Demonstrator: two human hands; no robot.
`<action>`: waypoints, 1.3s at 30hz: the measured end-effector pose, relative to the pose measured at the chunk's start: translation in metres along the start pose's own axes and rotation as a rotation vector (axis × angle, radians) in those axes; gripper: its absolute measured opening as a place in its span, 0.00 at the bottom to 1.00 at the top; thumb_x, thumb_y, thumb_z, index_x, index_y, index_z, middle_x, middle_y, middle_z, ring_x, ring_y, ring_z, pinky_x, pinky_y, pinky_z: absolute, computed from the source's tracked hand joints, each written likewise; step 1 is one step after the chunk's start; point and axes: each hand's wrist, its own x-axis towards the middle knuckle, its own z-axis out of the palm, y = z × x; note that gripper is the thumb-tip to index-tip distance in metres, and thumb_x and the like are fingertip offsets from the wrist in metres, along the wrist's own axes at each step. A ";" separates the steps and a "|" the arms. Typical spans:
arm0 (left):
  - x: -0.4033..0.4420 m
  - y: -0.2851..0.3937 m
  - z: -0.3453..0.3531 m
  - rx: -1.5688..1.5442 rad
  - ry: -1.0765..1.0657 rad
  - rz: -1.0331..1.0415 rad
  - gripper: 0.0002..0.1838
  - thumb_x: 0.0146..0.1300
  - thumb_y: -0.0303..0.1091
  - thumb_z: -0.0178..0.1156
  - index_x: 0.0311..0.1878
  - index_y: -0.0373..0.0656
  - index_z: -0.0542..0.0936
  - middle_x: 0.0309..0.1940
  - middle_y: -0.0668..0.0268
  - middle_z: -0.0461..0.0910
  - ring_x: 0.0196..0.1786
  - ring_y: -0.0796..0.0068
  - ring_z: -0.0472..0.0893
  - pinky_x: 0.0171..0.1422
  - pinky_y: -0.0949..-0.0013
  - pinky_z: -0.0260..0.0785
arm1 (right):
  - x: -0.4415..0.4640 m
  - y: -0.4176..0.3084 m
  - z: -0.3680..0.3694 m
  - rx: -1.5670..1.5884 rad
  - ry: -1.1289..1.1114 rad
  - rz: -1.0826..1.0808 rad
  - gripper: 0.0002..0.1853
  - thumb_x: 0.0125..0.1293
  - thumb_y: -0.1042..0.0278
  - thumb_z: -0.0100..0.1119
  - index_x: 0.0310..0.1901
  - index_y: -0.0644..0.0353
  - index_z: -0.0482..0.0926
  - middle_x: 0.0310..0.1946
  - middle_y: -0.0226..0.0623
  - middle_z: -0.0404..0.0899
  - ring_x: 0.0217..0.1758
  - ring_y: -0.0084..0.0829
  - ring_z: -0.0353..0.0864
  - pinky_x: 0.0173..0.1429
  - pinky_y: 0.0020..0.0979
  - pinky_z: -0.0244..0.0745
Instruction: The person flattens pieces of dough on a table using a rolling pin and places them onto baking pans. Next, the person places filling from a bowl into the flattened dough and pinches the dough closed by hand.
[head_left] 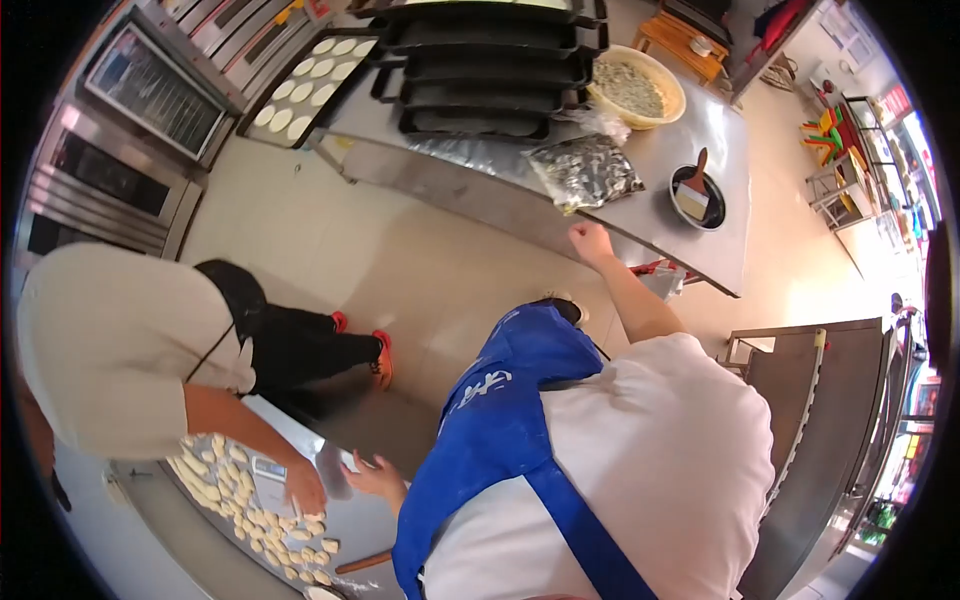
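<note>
We are holding our left hand (374, 477) spread near a co-worker's hand (305, 488) and dough (258, 519), our right hand (590, 240) curled near a bag (584, 172).

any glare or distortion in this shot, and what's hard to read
Head view: strong fisheye distortion, with black corners; head view: daylight at the right leaves bright glare on the floor; head view: softer sheen on the steel table; head view: lettering on the blue apron too slanted to read.
</note>
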 end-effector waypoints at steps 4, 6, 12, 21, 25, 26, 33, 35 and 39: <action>0.000 0.081 0.000 -0.136 -0.180 0.138 0.27 0.52 0.31 0.69 0.59 0.45 0.77 0.67 0.44 0.65 0.68 0.42 0.65 0.70 0.45 0.59 | 0.093 0.042 -0.061 0.065 0.167 0.062 0.18 0.63 0.56 0.60 0.44 0.62 0.86 0.35 0.44 0.87 0.36 0.35 0.86 0.43 0.35 0.79; -0.007 0.121 0.007 -0.148 -0.258 0.156 0.26 0.52 0.31 0.69 0.57 0.43 0.78 0.65 0.45 0.67 0.66 0.42 0.67 0.68 0.45 0.61 | 0.156 0.065 -0.091 0.412 0.261 0.275 0.19 0.64 0.54 0.60 0.42 0.66 0.85 0.32 0.41 0.86 0.32 0.35 0.85 0.42 0.37 0.79; -0.051 0.245 0.014 -0.147 -0.495 0.039 0.26 0.51 0.34 0.71 0.56 0.44 0.79 0.61 0.46 0.72 0.64 0.44 0.71 0.67 0.48 0.66 | 0.294 0.099 -0.157 1.361 0.106 0.727 0.32 0.67 0.42 0.61 0.57 0.64 0.70 0.47 0.42 0.80 0.38 0.30 0.79 0.39 0.30 0.77; -0.057 0.353 -0.031 -0.155 -0.865 0.082 0.22 0.57 0.38 0.67 0.55 0.44 0.80 0.54 0.53 0.79 0.56 0.51 0.79 0.61 0.54 0.73 | 0.349 0.110 -0.184 1.325 0.140 0.700 0.24 0.70 0.67 0.42 0.65 0.66 0.60 0.62 0.50 0.70 0.60 0.53 0.76 0.41 0.39 0.83; -0.042 0.371 -0.035 -0.090 -0.944 0.160 0.22 0.58 0.38 0.66 0.55 0.44 0.80 0.51 0.53 0.81 0.55 0.51 0.80 0.59 0.54 0.74 | 0.356 0.127 -0.262 1.241 0.006 0.737 0.21 0.67 0.73 0.45 0.61 0.68 0.65 0.59 0.49 0.73 0.60 0.50 0.76 0.52 0.42 0.82; -0.039 0.376 -0.029 -0.098 -0.924 0.199 0.21 0.58 0.38 0.66 0.55 0.43 0.80 0.51 0.53 0.81 0.54 0.50 0.80 0.58 0.54 0.74 | 0.330 0.133 -0.280 1.213 0.077 0.633 0.21 0.65 0.75 0.46 0.61 0.68 0.66 0.59 0.49 0.73 0.60 0.49 0.76 0.58 0.44 0.81; -0.029 0.487 0.033 -1.265 -1.158 -0.237 0.23 0.70 0.45 0.59 0.59 0.36 0.77 0.50 0.62 0.82 0.52 0.71 0.81 0.58 0.69 0.73 | 0.130 0.064 -0.406 1.078 -0.244 0.511 0.26 0.60 0.77 0.56 0.61 0.67 0.70 0.56 0.43 0.77 0.60 0.41 0.76 0.69 0.43 0.72; -0.010 0.531 0.006 -1.502 -1.260 -0.284 0.25 0.72 0.46 0.58 0.64 0.39 0.73 0.50 0.63 0.81 0.52 0.74 0.80 0.57 0.70 0.73 | 0.092 0.022 -0.396 0.954 -0.291 0.561 0.24 0.62 0.74 0.53 0.61 0.66 0.70 0.54 0.43 0.77 0.57 0.40 0.79 0.63 0.41 0.78; 0.012 0.504 -0.022 -1.710 -1.307 -0.377 0.24 0.72 0.47 0.56 0.64 0.42 0.72 0.45 0.65 0.80 0.48 0.76 0.80 0.52 0.69 0.75 | 0.035 -0.057 -0.322 0.708 -0.588 0.502 0.24 0.60 0.69 0.54 0.60 0.62 0.71 0.52 0.42 0.78 0.53 0.37 0.82 0.55 0.38 0.83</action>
